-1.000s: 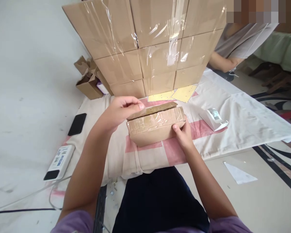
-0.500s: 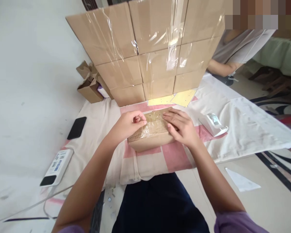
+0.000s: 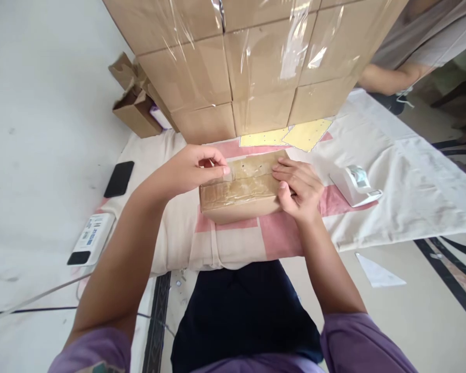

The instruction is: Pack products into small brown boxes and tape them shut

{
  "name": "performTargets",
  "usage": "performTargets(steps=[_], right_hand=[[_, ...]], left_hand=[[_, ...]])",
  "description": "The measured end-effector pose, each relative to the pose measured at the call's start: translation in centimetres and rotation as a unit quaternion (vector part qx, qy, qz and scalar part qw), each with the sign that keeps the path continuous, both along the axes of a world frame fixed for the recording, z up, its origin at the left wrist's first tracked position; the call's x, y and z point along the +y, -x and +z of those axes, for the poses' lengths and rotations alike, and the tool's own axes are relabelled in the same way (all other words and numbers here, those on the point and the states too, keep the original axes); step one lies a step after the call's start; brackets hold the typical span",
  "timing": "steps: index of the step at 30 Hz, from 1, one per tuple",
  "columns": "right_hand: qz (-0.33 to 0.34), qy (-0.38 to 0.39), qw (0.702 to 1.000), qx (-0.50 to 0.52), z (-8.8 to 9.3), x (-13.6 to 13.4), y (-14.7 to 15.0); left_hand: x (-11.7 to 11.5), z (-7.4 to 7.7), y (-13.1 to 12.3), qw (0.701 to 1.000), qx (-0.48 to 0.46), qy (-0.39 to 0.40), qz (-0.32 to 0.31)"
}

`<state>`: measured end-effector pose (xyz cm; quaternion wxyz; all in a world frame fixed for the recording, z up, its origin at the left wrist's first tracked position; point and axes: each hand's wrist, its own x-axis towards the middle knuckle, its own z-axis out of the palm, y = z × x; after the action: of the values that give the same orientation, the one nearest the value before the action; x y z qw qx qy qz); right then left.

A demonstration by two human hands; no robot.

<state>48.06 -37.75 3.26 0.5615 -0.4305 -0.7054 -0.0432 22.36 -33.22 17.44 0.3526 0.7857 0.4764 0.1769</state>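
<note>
A small cardboard box (image 3: 236, 211) lies on the cloth in front of me, its top covered with shiny brown tape (image 3: 252, 190) and marked by a few small dark holes. At its far left corner my left hand (image 3: 190, 168) pinches thumb and forefinger together on what looks like a thin piece of clear tape (image 3: 228, 177). The box's right end is held by my right hand (image 3: 300, 186), fingers on the top and thumb bent near the front edge.
Behind stands a tall stack of taped cartons (image 3: 272, 62), with yellow cards (image 3: 308, 133) at its foot. To the right sits a white tape dispenser (image 3: 353, 186). On the left are a black phone (image 3: 119, 178), a power strip (image 3: 91, 238) and an open carton (image 3: 137, 114). A person's arm (image 3: 392, 77) shows at right.
My left hand has moved from the box's top toward its far left corner, still pinched. My right hand stays on the right end. The view has tilted down.
</note>
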Motion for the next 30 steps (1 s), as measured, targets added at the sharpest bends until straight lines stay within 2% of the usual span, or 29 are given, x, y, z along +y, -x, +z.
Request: performTargets(steps=[4,7,13,18,24,30], right_hand=[[-0.001,-0.028,1.0,0.0,0.0,-0.1,0.2],[0.0,-0.047,0.999,0.008,0.0,0.0,0.3],[0.011,-0.049,0.998,0.026,-0.5,0.2,0.2],[0.02,-0.039,0.998,0.043,-0.8,0.2,0.2],[-0.002,0.016,0.999,0.036,-1.2,0.2,0.1],[0.002,0.023,0.999,0.042,-1.2,0.1,0.2]], left_hand=[[0.2,-1.0,-0.4,1.0,-0.006,0.022,-0.016],[0.1,-1.3,-0.9,0.998,0.023,0.035,-0.039],[0.0,-1.2,-1.8,0.997,0.07,0.002,-0.015],[-0.5,-1.7,-2.3,0.998,0.069,-0.003,0.006],[-1.8,-3.0,-2.3,0.994,0.062,-0.08,0.052],[-2.2,-3.4,-2.6,0.986,0.08,-0.13,0.069]])
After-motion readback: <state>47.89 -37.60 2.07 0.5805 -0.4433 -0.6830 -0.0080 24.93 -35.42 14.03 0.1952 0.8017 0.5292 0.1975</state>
